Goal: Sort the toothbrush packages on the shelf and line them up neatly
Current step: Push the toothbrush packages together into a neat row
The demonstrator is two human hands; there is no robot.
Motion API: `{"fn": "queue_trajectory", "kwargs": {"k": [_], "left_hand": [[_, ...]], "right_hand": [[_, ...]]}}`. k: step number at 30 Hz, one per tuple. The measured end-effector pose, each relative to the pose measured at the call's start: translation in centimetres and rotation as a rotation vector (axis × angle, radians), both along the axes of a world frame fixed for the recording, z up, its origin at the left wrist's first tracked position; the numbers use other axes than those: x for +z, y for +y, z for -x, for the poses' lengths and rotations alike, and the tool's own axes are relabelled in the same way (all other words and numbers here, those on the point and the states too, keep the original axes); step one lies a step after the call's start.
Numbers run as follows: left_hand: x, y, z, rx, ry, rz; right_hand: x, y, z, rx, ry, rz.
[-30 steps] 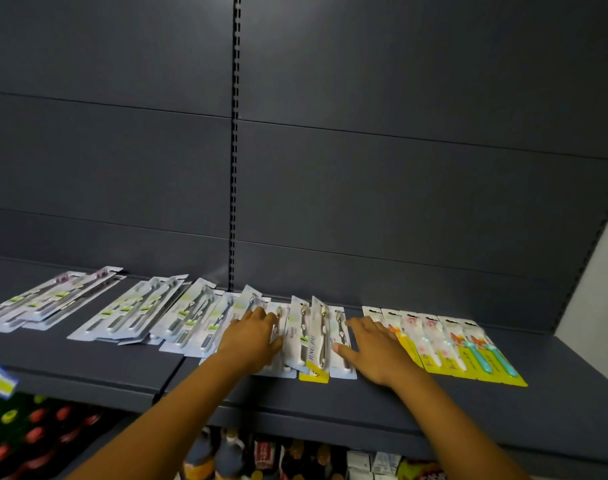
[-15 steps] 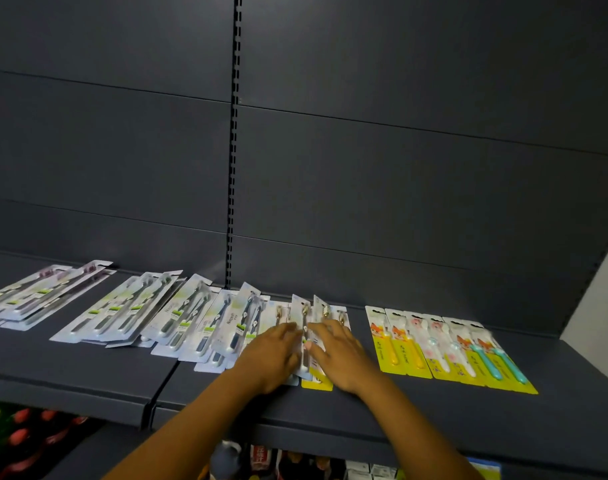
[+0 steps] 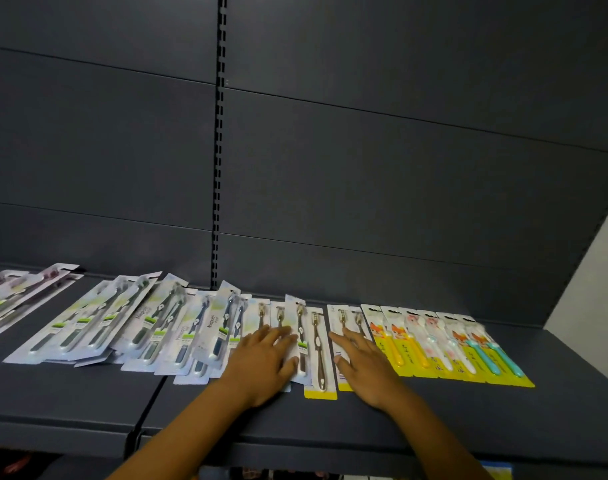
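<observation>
A dark slotted upright (image 3: 221,140) divides the grey back panels (image 3: 399,168).

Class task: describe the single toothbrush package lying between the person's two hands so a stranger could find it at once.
Start at the dark grey metal shelf and find the left hand and right hand lying on the row. Between them lies a white card package with a yellow bottom edge, holding one dark brush; it juts nearer the front than its neighbours.

Shelf (image 3: 330,420) bears toothbrush packages (image 3: 447,344) (flat).
</observation>
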State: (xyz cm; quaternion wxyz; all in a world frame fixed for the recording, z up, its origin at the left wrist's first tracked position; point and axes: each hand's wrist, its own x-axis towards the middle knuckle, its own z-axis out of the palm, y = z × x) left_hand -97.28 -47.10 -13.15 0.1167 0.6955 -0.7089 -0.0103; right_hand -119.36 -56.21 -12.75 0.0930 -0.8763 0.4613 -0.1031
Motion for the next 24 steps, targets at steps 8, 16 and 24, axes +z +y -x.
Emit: {"fn": "queue_trajectory", "kwargs": {"k": [8, 16, 24], "left_hand": [[-0.4, 0.7, 0.9, -0.035, -0.068, 0.013], [-0.4, 2.2, -0.7, -0.074, -0.011, 0.010], [0.3, 1.5, -1.3, -0.046, -0.016, -0.019]], "right_hand": [[0.4, 0.3, -0.4, -0.025, -0.004, -0.044], [1.5, 1.9, -0.7, -0.028, 0.031, -0.098], [1.1, 1.8, -1.0, -0.055, 0.052, -0.056]]}}
